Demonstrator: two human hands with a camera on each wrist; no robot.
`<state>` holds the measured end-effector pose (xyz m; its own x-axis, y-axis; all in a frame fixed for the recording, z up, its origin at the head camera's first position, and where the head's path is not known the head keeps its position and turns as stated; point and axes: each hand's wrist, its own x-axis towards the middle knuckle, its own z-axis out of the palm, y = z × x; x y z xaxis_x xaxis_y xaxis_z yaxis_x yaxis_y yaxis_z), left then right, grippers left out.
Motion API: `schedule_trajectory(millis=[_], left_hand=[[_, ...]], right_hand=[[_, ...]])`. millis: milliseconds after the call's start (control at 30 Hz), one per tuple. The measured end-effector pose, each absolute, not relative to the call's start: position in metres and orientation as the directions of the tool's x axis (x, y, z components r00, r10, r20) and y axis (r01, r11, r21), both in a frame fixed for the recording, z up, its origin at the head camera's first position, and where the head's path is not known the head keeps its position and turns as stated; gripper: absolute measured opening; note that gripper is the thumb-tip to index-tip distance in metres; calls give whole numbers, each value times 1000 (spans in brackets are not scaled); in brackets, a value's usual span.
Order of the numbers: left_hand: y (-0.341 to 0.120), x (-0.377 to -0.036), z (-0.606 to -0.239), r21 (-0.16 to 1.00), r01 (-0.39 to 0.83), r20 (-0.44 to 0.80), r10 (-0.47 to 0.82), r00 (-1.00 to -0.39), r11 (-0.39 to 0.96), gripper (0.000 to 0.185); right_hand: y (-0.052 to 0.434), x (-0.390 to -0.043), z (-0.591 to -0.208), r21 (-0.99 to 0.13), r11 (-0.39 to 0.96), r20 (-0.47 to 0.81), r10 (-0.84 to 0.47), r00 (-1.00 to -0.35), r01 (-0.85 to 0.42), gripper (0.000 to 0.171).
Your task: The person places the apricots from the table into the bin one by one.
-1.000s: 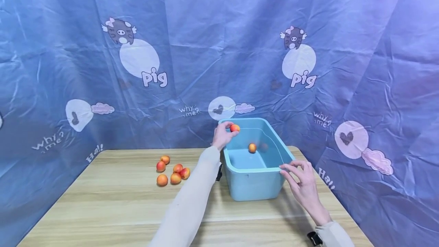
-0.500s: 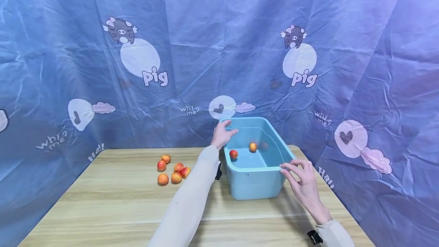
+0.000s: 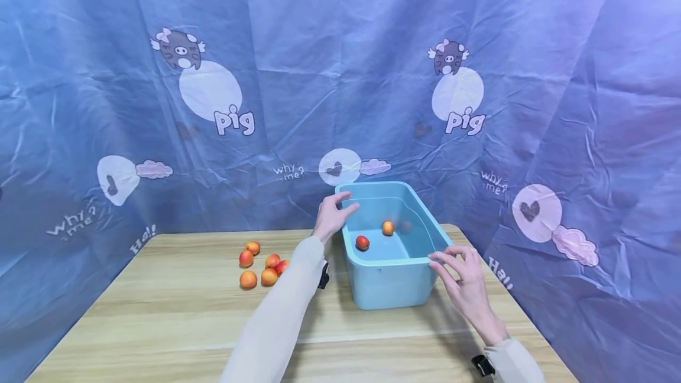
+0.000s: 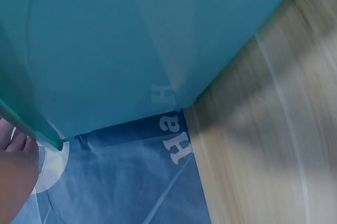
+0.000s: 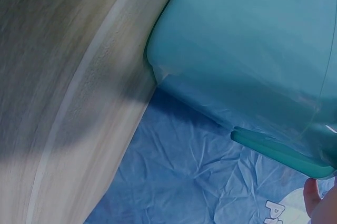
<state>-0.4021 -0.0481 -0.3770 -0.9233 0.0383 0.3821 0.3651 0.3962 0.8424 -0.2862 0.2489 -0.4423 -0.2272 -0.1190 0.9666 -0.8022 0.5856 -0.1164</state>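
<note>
In the head view a light blue plastic bin [image 3: 393,285] stands on the table, holding a red apricot [image 3: 362,243] and an orange apricot [image 3: 388,228] on its floor. My left hand [image 3: 331,216] is at the bin's left rim, thumb and fingers spread apart with nothing between them. At the near right corner, my right hand [image 3: 468,285] pinches the rim between thumb and fingers. Several more apricots [image 3: 247,279] lie on the table to the left, one partly behind my left sleeve. The left wrist view shows the bin's outer wall [image 4: 131,50] close up.
The wooden table [image 3: 159,318] ends at a blue cloth backdrop [image 3: 298,105] printed with pigs and lettering, which hangs behind it and along both sides. The bin stands near the table's right side.
My left hand let go of the red apricot, which dropped into the bin and shifted slightly on its floor. The hand then moved back left toward the rim. My right hand stayed at the corner.
</note>
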Motion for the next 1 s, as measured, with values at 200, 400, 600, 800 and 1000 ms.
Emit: schedule_trajectory(millis=[200, 400, 600, 800, 1000], left_hand=[[-56, -394, -381, 833, 415, 427, 50, -903, 367, 46], [-70, -386, -389, 829, 457, 465, 59, -884, 322, 45], [-85, -376, -394, 845, 454, 460, 50, -887, 281, 47], [-96, -369, -403, 864, 446, 439, 82, -895, 235, 47], [-104, -361, -410, 869, 461, 449, 103, -887, 181, 46]], right_hand=[[249, -284, -441, -137, 589, 965, -101, -241, -796, 38], [248, -284, -443, -138, 586, 966, -98, -239, -799, 39], [245, -285, -444, -139, 579, 965, -101, -240, -804, 38], [244, -284, -446, -142, 573, 965, -100, -241, -807, 35], [245, -285, -446, -142, 575, 966, -98, -240, -806, 35]])
